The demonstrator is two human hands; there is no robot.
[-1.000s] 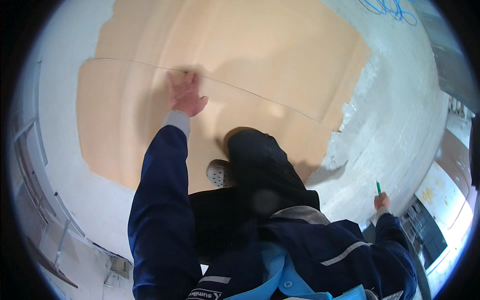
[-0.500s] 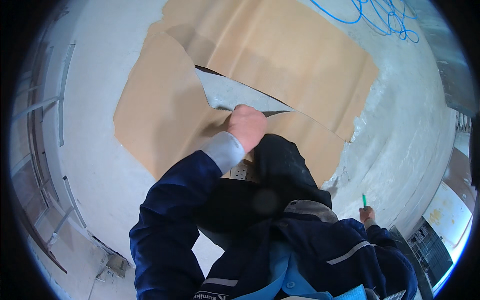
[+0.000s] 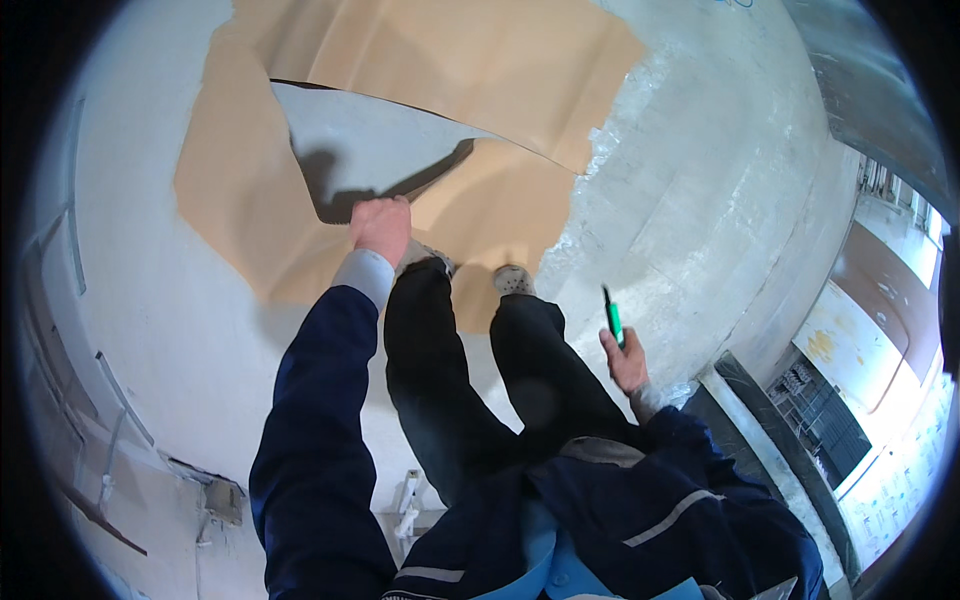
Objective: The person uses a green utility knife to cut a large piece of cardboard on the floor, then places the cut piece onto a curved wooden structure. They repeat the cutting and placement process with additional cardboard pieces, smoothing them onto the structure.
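A large tan sheet (image 3: 470,70), like heavy paper or thin board, lies over the pale floor in front of me. A long cut runs across it, and an opening in it shows the floor beneath. My left hand (image 3: 382,228) is closed on the edge of the near piece (image 3: 500,200) of the sheet, which curls up beside the opening. Off to the right, away from the sheet, my right hand (image 3: 627,362) is closed around a slim green tool (image 3: 614,322) with a dark pointed tip. Its exact kind is not plain.
My shoes (image 3: 513,281) are at the sheet's near edge. A blue cord (image 3: 738,3) shows at the top. Metal framing (image 3: 125,400) stands along the left, and a dark ledge (image 3: 780,450) runs along the lower right.
My left hand has drawn the near piece back toward me and the opening looks wider. My right hand has come forward with the green tool. My legs are now straighter and the view has shifted.
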